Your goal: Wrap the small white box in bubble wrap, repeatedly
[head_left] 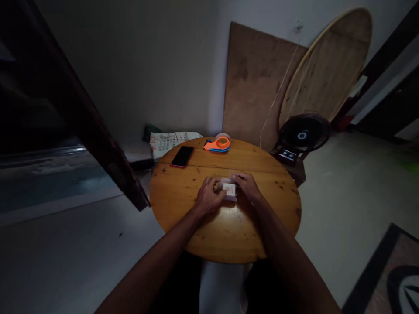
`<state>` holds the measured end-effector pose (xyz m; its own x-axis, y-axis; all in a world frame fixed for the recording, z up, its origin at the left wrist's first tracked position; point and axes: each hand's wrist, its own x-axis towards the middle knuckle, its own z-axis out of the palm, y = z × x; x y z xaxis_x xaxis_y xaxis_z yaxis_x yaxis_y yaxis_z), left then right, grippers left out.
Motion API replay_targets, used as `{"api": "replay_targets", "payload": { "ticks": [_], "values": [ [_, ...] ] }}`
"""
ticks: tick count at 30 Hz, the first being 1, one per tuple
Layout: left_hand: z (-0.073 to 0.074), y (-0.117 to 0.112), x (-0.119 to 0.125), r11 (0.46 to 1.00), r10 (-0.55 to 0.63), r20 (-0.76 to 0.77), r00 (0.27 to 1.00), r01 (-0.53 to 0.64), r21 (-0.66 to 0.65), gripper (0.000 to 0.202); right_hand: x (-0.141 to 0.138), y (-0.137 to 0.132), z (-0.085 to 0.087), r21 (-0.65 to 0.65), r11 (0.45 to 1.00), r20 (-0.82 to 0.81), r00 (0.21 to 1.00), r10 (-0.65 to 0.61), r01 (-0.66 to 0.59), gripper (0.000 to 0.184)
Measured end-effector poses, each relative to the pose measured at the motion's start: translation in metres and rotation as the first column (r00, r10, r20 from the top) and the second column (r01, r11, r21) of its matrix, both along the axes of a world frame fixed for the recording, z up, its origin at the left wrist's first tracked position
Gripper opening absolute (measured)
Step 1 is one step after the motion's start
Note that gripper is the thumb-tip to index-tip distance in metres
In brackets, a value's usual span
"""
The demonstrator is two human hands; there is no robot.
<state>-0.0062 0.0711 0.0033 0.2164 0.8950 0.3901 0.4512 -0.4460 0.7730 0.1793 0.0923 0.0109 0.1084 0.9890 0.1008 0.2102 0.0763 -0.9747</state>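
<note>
A small white box with faint print on its face rests near the middle of the round wooden table. My left hand is closed on the box's left side, its thumb lying against the printed face. At the far right corner of the box, my right hand has its fingertips pinched together on the edge. Whether the light strip at the back is a flap or wrapping, I cannot tell.
Toward the table's far edge lie a black phone with a red rim and an orange and blue tape dispenser. A fan stands beyond the right edge. Against the wall lean a square board and a round tabletop.
</note>
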Motion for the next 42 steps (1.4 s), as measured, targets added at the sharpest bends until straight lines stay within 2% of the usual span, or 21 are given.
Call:
{"api": "replay_targets", "payload": {
  "ticks": [6, 9, 14, 18, 27, 33, 37, 40, 42],
  "values": [
    [-0.001, -0.001, -0.001, 0.996, -0.07, 0.031, 0.997, 0.068, 0.056, 0.025, -0.001, -0.002, 0.002, 0.151, 0.988, -0.011, 0.999, -0.032, 0.034, 0.025],
    [-0.001, -0.003, 0.001, 0.995, -0.095, 0.084, 0.992, 0.094, 0.016, 0.028, -0.002, -0.003, 0.005, 0.179, 0.981, -0.045, 0.996, -0.073, 0.08, 0.025],
    [0.001, -0.006, 0.002, 0.977, -0.169, 0.215, 0.962, 0.192, -0.091, 0.048, 0.0, -0.003, 0.006, 0.16, 0.975, -0.143, 0.981, -0.133, 0.156, 0.027],
    [0.004, -0.007, 0.0, 0.959, -0.21, 0.265, 0.941, 0.251, -0.13, 0.045, 0.002, 0.0, 0.003, 0.126, 0.971, -0.212, 0.962, -0.172, 0.202, 0.029],
    [0.009, -0.005, -0.004, 0.943, -0.294, 0.193, 0.936, 0.317, -0.102, 0.032, 0.001, 0.002, 0.004, 0.061, 0.98, -0.343, 0.926, -0.157, 0.189, 0.034],
    [0.006, 0.001, -0.005, 0.915, -0.366, 0.187, 0.912, 0.389, -0.106, 0.042, 0.001, 0.0, 0.009, 0.085, 0.978, -0.381, 0.913, -0.145, 0.191, 0.039],
    [-0.002, 0.003, -0.006, 0.908, -0.329, 0.237, 0.914, 0.376, -0.186, 0.048, 0.003, 0.001, 0.01, 0.006, 0.994, -0.416, 0.904, -0.1, 0.112, 0.043],
    [-0.006, 0.004, -0.006, 0.907, -0.272, 0.282, 0.92, 0.343, -0.243, 0.049, 0.005, -0.003, 0.013, -0.096, 0.995, -0.425, 0.905, -0.019, -0.024, 0.045],
    [-0.006, 0.005, -0.005, 0.905, -0.242, 0.333, 0.911, 0.336, -0.261, 0.049, 0.006, -0.007, 0.015, -0.12, 0.987, -0.37, 0.928, 0.051, -0.102, 0.042]
  ]
}}
